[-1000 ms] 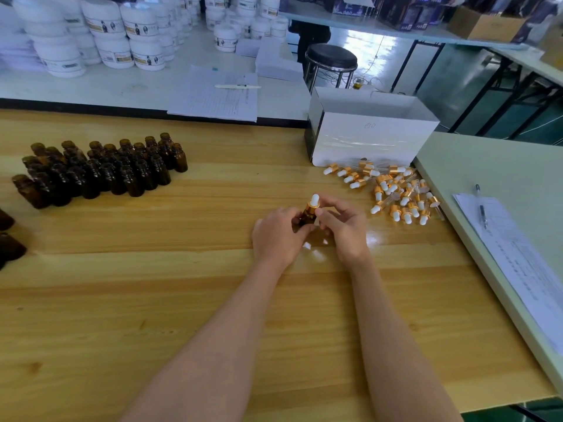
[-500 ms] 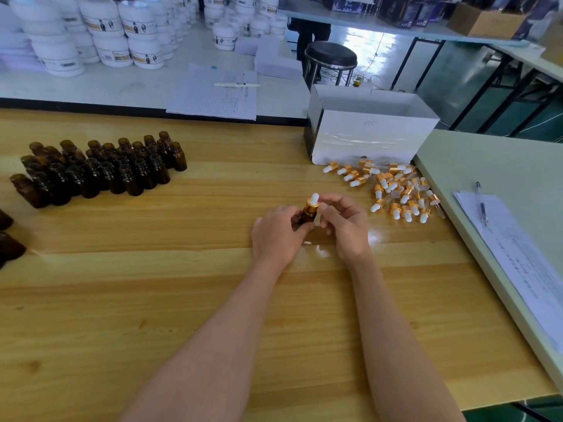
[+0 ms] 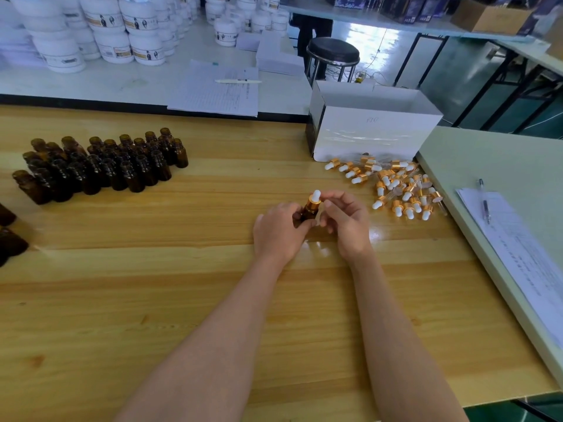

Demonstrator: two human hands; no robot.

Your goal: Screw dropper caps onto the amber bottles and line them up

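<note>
My left hand (image 3: 281, 231) grips a small amber bottle (image 3: 310, 210) above the middle of the wooden table (image 3: 152, 284). A dropper cap (image 3: 315, 198) with a gold collar and white bulb sits on the bottle's neck. My right hand (image 3: 345, 220) pinches that cap with thumb and fingertips. Several uncapped amber bottles (image 3: 100, 166) stand clustered at the left. A loose pile of dropper caps (image 3: 396, 187) lies at the right, in front of a white box.
An open white box (image 3: 371, 129) stands at the back right. A pale green table (image 3: 502, 190) adjoins on the right, holding papers (image 3: 524, 257) and a pen (image 3: 484, 202). Behind are white jars (image 3: 122, 35), a paper sheet (image 3: 216, 92) and a black stool (image 3: 332, 53). Two dark bottles (image 3: 9, 236) sit at the far left edge.
My right fingers have shifted round the cap, and the thumb and fingertips now sit a little higher on it. The bottle stays in my left hand in much the same place.
</note>
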